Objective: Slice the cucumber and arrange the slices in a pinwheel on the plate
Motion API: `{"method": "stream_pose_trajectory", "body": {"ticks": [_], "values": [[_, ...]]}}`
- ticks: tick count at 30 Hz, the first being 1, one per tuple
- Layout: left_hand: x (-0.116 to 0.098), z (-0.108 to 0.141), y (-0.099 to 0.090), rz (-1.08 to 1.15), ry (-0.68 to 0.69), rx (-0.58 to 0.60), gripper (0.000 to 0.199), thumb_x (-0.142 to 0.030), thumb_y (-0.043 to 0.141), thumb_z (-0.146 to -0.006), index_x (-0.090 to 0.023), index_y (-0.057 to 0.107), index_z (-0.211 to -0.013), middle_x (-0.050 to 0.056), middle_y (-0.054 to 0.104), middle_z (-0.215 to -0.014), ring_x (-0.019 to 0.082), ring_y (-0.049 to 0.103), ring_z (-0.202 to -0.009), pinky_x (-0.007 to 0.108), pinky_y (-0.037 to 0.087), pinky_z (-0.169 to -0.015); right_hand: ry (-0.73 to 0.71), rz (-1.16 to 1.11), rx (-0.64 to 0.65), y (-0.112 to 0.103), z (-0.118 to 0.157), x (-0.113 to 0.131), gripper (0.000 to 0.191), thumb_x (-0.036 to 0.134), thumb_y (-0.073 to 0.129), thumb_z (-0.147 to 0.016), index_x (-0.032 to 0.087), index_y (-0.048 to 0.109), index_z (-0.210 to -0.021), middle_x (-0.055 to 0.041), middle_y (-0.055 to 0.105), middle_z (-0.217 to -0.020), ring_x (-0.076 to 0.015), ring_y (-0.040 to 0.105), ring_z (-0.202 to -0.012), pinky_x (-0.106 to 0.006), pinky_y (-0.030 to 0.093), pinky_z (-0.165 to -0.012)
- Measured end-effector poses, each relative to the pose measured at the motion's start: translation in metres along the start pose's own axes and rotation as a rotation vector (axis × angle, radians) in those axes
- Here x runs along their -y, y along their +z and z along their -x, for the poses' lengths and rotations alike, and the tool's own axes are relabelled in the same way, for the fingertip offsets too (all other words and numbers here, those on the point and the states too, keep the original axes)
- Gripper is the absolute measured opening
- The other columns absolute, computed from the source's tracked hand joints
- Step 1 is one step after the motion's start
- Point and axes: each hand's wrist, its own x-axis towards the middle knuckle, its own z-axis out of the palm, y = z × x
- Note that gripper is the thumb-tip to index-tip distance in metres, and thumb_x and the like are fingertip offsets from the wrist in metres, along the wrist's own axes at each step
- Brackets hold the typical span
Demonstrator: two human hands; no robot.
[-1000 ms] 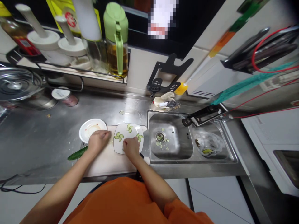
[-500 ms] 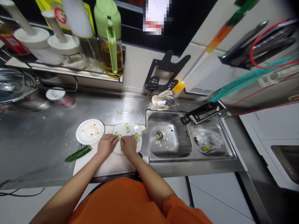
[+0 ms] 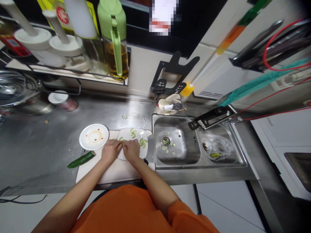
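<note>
Your left hand [image 3: 111, 151] and right hand [image 3: 131, 150] meet fingertip to fingertip over the near left part of the square plate [image 3: 145, 134]. The grip of each is narrow, fingers pinched in on the cucumber slices [image 3: 121, 140] there; whether either really holds a slice you cannot tell, since your knuckles cover them. Just beyond your grip two more pinwheels of slices [image 3: 132, 132] lie flat and apart on the plate, seemingly laid out as a pattern.

The plate sits on a pale cutting board [image 3: 116, 171], which keeps it steady right in front of you. Left of your left hand lies the uncut cucumber [image 3: 81, 160], half on the board, within reach. Beyond it, a round plate [image 3: 93, 136] with red specks overlaps the board's far corner.

All of this rests on a steel counter [image 3: 36, 145]. To the right of your right hand is the sink [image 3: 179, 155], with stray slices around its drain, and the dark tap [image 3: 209, 117] above. Bottles stand on a rack [image 3: 73, 69] along the back wall.
</note>
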Motion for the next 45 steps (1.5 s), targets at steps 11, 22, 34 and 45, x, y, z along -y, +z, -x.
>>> {"method": "stream_pose_trajectory", "body": {"ticks": [11,22,34,45], "values": [[0.003,0.003,0.004,0.044,0.001,-0.074,0.027,-0.034,0.045,-0.087,-0.020,0.068,-0.090,0.007,0.069,-0.090,0.020,0.059,-0.087,0.031,0.044,-0.083,0.010,0.012,-0.009,0.006,-0.001,-0.001,0.030,0.031,0.041,-0.092,0.032,0.062,-0.113,-0.0039,0.063,-0.101,-0.0245,0.042,-0.101,-0.033,0.031,-0.075],[0.003,0.002,0.005,0.033,0.000,-0.049,0.026,-0.032,0.046,-0.087,-0.019,0.069,-0.089,0.008,0.069,-0.088,0.021,0.059,-0.086,0.032,0.045,-0.083,0.002,-0.022,-0.023,0.007,-0.001,-0.001,0.030,0.030,0.044,-0.090,0.030,0.062,-0.114,-0.0035,0.064,-0.103,-0.0251,0.042,-0.102,-0.033,0.031,-0.073],[0.013,0.016,0.003,0.108,0.071,-0.183,0.023,-0.034,0.050,-0.085,-0.020,0.069,-0.085,0.005,0.071,-0.086,0.019,0.063,-0.080,0.032,0.048,-0.078,0.030,-0.071,-0.009,-0.003,-0.001,-0.002,0.031,0.027,0.045,-0.090,0.031,0.062,-0.115,-0.0036,0.064,-0.102,-0.0256,0.042,-0.103,-0.033,0.032,-0.074],[0.032,0.061,-0.013,0.005,0.042,-0.100,0.022,-0.032,0.050,-0.084,-0.021,0.068,-0.090,0.005,0.071,-0.093,0.019,0.063,-0.085,0.031,0.047,-0.082,0.039,-0.080,-0.029,-0.002,0.012,-0.006,0.026,0.026,0.048,-0.088,0.027,0.067,-0.106,-0.0050,0.066,-0.097,-0.0248,0.044,-0.100,-0.033,0.032,-0.075]]}}
